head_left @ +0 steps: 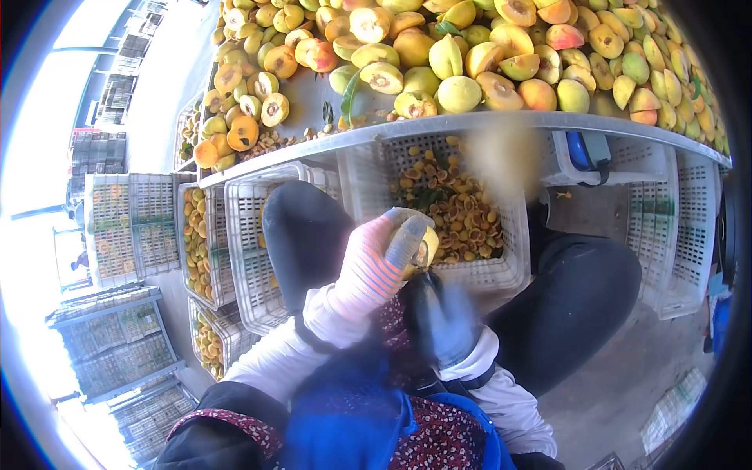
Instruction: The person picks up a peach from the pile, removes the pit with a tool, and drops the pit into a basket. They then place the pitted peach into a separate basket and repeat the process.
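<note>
My left hand (380,254), in a striped glove with grey fingertips, is closed around a yellow peach half (425,249), its cut face toward the right. My right hand (454,321), in a blue-grey glove and smeared by motion, grips a dark-handled tool (425,301). The tool's upper end meets the lower edge of the fruit; its tip cannot be made out. Below and beyond both hands, a white crate (513,270) holds many brown peach pits (466,223). A blurred yellowish piece (505,157) hangs in the air above the crate's right side.
A metal-edged table (470,121) heaped with halved peaches (446,55) spans the far side. White crates (262,258) with fruit stand left of my knees (301,227); more crates (677,227) stand to the right. Stacked crates (117,337) fill the far left.
</note>
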`<state>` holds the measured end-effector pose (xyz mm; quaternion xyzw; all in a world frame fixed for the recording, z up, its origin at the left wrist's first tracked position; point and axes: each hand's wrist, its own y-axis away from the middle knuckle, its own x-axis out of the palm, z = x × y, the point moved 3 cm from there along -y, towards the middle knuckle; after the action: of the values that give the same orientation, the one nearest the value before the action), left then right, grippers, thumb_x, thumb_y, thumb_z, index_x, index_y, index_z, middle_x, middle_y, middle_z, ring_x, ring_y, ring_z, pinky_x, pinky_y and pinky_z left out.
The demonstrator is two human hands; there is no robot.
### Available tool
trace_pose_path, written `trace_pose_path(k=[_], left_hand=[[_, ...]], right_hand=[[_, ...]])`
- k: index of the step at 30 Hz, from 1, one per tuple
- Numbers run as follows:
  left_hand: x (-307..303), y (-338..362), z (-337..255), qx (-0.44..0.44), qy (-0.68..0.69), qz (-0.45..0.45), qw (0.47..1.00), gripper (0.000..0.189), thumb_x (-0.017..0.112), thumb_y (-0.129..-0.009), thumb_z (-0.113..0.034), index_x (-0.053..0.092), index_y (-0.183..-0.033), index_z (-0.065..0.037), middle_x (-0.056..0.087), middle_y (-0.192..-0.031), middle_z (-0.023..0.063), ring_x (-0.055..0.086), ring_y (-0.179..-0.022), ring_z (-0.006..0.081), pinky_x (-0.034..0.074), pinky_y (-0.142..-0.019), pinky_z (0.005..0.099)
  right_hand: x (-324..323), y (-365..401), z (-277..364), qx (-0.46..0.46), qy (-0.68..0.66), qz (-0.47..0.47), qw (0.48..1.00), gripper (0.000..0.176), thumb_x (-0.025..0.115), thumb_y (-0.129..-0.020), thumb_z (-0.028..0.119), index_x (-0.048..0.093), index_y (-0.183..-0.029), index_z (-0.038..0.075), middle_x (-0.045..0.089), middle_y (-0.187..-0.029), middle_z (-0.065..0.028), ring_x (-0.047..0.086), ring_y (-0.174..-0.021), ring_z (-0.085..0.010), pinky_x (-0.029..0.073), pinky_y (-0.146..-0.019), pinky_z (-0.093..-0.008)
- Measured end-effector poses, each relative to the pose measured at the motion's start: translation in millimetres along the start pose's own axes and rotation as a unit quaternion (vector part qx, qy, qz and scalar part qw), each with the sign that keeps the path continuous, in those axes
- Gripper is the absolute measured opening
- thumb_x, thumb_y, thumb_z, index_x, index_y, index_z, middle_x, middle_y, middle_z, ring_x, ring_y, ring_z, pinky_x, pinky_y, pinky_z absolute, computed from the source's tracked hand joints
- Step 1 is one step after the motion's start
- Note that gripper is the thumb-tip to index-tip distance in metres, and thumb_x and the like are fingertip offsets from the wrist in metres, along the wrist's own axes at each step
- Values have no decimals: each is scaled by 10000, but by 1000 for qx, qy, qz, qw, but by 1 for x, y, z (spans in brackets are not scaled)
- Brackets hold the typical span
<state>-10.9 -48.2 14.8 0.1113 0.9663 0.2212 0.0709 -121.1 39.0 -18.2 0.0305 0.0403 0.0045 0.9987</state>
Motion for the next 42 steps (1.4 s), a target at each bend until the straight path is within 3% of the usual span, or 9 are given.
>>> trace_pose_path(k=[12, 16, 19, 21, 24, 30, 37, 39, 42], left_hand=[[16, 5, 3, 64, 158, -107, 980, 306, 535, -957, -276, 603, -1069, 1, 628, -888, 48, 552, -787, 84, 454, -720, 222], [16, 4, 7, 56, 131, -108, 984, 288, 525, -959, -254, 604, -1063, 3, 627, -885, 46, 548, -776, 80, 453, -703, 218], [12, 2, 5, 27, 94, -82, 992, 273, 521, -956, -233, 602, -1055, 8, 624, -862, 41, 543, -750, 73, 452, -678, 218], [8, -2, 4, 14, 65, -56, 996, 265, 519, -954, -224, 602, -1050, 8, 620, -842, 39, 539, -733, 69, 451, -666, 218], [6, -4, 2, -21, 73, -27, 997, 307, 531, -954, -275, 607, -1050, 7, 625, -861, 43, 563, -760, 80, 464, -692, 223], [19, 2, 7, 57, 99, -97, 989, 330, 547, -950, -293, 603, -1068, 10, 635, -883, 51, 584, -788, 89, 477, -729, 224], [25, 8, 2, 139, 90, -147, 975, 251, 559, -944, -177, 584, -1087, 28, 619, -889, 52, 537, -772, 73, 454, -712, 218], [25, 7, 0, 147, 79, -138, 976, 245, 566, -939, -167, 582, -1086, 29, 619, -887, 55, 538, -761, 73, 456, -701, 219], [25, 6, 1, 140, 64, -116, 981, 239, 571, -935, -161, 581, -1080, 29, 620, -878, 58, 538, -745, 72, 458, -683, 219]], right_hand=[[3, -12, 17, 56, 21, -62, 996, 312, 470, -934, 274, 516, -1026, -20, 569, -750, -210, 563, -654, -388, 429, -586, -429], [2, -11, 13, 28, 46, -59, 997, 302, 491, -933, 252, 513, -1067, -18, 574, -763, -217, 562, -668, -407, 436, -593, -447], [-2, -9, 8, -131, 216, -51, 966, 297, 507, -931, 227, 515, -1092, -22, 587, -789, -220, 570, -698, -409, 448, -610, -449], [-2, -6, 7, -136, 213, -36, 967, 297, 513, -931, 218, 518, -1103, -23, 598, -822, -221, 580, -725, -405, 457, -623, -442], [-2, -4, 3, 14, 37, -12, 999, 299, 516, -934, 221, 523, -1109, -21, 609, -875, -222, 592, -764, -397, 467, -639, -422], [4, -2, 3, 33, 76, -65, 994, 297, 488, -946, 241, 523, -1080, -22, 603, -864, -225, 588, -770, -408, 453, -637, -421], [4, -10, 11, 94, 11, -30, 995, 325, 450, -956, 270, 508, -1076, -26, 588, -898, -239, 573, -763, -429, 434, -631, -450], [2, -9, 10, 46, 43, -28, 998, 322, 456, -954, 254, 499, -1099, -29, 582, -928, -245, 573, -782, -422, 444, -639, -437], [-2, -3, 4, -121, 189, -55, 973, 305, 479, -947, 192, 477, -1151, -34, 578, -986, -226, 582, -815, -372, 466, -669, -394]])
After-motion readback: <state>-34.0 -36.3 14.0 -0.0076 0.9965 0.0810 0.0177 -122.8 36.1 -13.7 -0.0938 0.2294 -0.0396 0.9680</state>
